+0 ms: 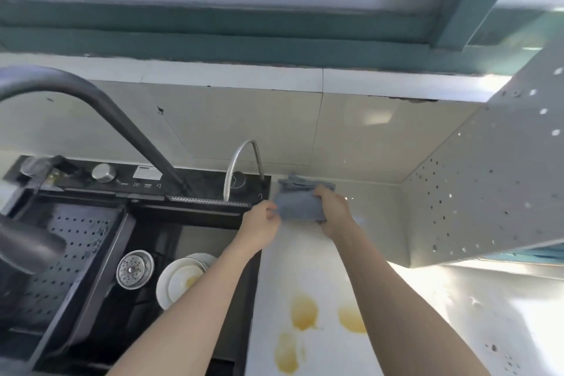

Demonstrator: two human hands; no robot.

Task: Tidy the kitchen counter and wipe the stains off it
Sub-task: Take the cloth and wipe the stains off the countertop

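Both hands hold a blue-grey cloth (300, 203) at the table's (323, 268) far end, its long axis running left-right. The left hand (262, 224) pinches its left edge with closed fingers; the right hand (334, 210) grips its right side. Yellow stains (303, 311) lie nearer on the table.

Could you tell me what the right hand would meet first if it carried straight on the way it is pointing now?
The right hand points away toward the back of the counter, its grip on the grey cloth. Beyond the cloth, it would probably meet the tiled wall first, though depth is uncertain.

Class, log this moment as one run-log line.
hands: both holding cloth | stains: unwiped | plates: in sink
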